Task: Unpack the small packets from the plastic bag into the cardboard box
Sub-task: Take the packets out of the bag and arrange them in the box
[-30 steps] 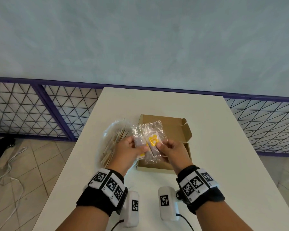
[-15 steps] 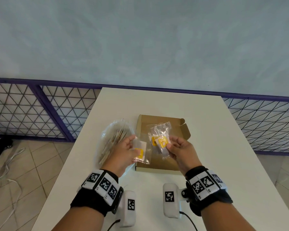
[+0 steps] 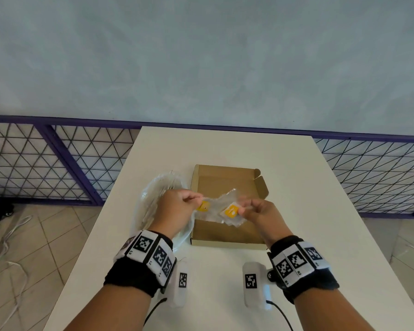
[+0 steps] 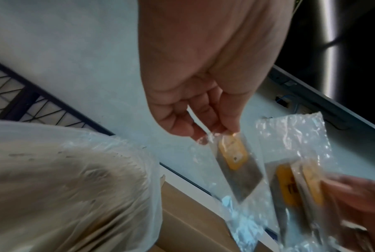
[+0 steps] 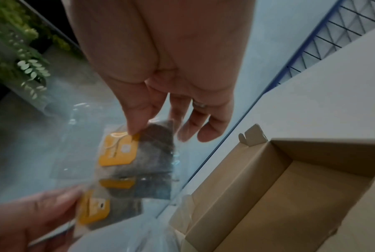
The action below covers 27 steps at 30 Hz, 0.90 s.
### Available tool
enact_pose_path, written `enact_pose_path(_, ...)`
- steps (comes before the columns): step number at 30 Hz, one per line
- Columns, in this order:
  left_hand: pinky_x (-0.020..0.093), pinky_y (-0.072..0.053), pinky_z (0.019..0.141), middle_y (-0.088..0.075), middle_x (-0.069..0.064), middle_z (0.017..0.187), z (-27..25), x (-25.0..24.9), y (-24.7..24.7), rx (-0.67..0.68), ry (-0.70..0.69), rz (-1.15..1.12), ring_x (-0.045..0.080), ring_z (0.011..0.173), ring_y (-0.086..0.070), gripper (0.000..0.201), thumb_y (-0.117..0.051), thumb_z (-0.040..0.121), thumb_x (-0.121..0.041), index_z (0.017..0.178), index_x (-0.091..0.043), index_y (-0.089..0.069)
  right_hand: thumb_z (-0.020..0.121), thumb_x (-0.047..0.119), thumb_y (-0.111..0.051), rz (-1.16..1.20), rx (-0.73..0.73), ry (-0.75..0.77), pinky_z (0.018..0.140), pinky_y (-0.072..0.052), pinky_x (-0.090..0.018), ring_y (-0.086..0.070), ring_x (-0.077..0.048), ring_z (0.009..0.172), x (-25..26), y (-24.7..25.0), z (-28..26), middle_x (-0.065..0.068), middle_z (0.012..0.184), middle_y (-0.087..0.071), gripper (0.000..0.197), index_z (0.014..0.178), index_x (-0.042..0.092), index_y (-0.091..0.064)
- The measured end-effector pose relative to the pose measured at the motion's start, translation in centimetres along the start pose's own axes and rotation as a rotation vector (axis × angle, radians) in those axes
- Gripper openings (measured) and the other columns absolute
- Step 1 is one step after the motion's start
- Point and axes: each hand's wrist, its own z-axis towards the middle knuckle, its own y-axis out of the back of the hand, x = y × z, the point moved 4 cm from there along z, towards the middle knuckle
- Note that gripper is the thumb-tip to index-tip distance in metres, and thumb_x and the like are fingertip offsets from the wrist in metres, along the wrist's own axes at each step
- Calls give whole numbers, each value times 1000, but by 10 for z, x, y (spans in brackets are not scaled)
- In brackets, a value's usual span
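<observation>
My left hand (image 3: 193,202) pinches one small clear packet with a yellow label (image 3: 204,208) by its top edge, seen close in the left wrist view as the packet (image 4: 233,157). My right hand (image 3: 243,209) pinches the crinkled clear plastic bag (image 3: 227,199), which holds more yellow-labelled packets (image 5: 118,150). Both hands hover just above the open brown cardboard box (image 3: 225,181), whose inside (image 5: 300,187) looks bare where it shows. The single packet (image 5: 93,209) hangs beside the bag.
A larger clear bag of thin wooden sticks (image 3: 153,201) lies on the white table (image 3: 296,187) left of the box, under my left wrist. A purple wire-mesh fence (image 3: 58,163) runs behind the table. The table's left edge drops to a tiled floor.
A second ago both hands held the bag together. My left hand has drawn one packet out to the left, and both hands have sunk a little over the box.
</observation>
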Motion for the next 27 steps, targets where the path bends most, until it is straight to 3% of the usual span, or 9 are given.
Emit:
enact_pose_path(2, 13, -41, 76, -65, -8, 90, 1, -3, -6, 71, -36, 53, 5, 87, -58, 16, -59, 90, -12, 99, -16, -72, 82, -4, -61, -37, 43, 10, 94, -37, -31, -56, -14, 106, 0, -4, 0, 3, 109, -62, 29, 62, 18, -61)
enact_pose_path(5, 16, -44, 78, -67, -6, 93, -2, -9, -15, 150, -55, 3, 10, 92, -60, 19, -57, 91, -11, 84, -25, -69, 82, -3, -61, -82, 67, 23, 96, -33, -29, -51, -14, 112, -2, -11, 0, 3, 120, -58, 30, 63, 20, -58)
enact_pose_path(9, 8, -44, 61, -66, -15, 83, -8, -14, -21, 264, -18, -155, -3, 73, -58, 19, -55, 93, -14, 85, -25, -69, 84, -2, -60, -120, 68, 48, 76, -44, -26, -57, -12, 79, -3, -18, 0, 1, 83, -63, 27, 67, 18, -55)
enact_pose_path(13, 31, -52, 82, -68, -5, 100, -4, -4, -6, 170, 111, -319, 12, 91, -61, 22, -48, 96, -18, 93, -30, -66, 84, -6, -57, -100, -28, 30, 62, -43, -21, -53, -10, 65, -4, -15, 2, 4, 70, -56, 27, 71, 17, -52)
enact_pose_path(16, 33, -49, 84, -66, 0, 89, 7, 24, 14, 2, 233, -130, 20, 87, -59, 19, -49, 96, -20, 93, -19, -67, 84, -6, -57, -67, -115, 33, 66, -46, -20, -56, -10, 74, -7, -5, 5, 2, 81, -59, 22, 92, 15, -55)
enact_pose_path(20, 31, -45, 88, -57, 3, 93, 10, 71, 0, 325, 348, 389, 23, 97, -57, 31, -46, 96, -16, 67, -26, -53, 86, -4, -57, -27, -89, 12, 57, -46, -7, -59, -4, 76, -9, -6, 4, 6, 84, -63, 22, 99, 14, -62)
enact_pose_path(22, 28, -42, 85, -61, 4, 100, 11, 82, -8, 359, 328, 566, 26, 109, -58, 27, -42, 96, -13, 80, -23, -62, 86, -3, -57, -41, -84, 9, 58, -46, -7, -60, -8, 76, -10, -8, 4, 7, 81, -65, 20, 92, 15, -65)
enact_pose_path(24, 26, -41, 92, -59, 11, 122, 12, 88, -9, 309, 315, 673, 25, 118, -54, 30, -37, 98, -10, 113, -8, -62, 86, -2, -58, -67, -88, 12, 60, -45, -10, -60, -10, 76, -11, -9, 4, 6, 80, -65, 19, 89, 15, -65)
enact_pose_path(27, 27, -44, 88, -63, 11, 118, 14, 89, -1, 161, 290, 771, 25, 109, -59, 30, -39, 95, -7, 113, -5, -63, 86, -4, -56, -41, -86, 14, 55, -44, -5, -60, -4, 70, -9, -7, 4, 4, 78, -64, 17, 91, 9, -65)
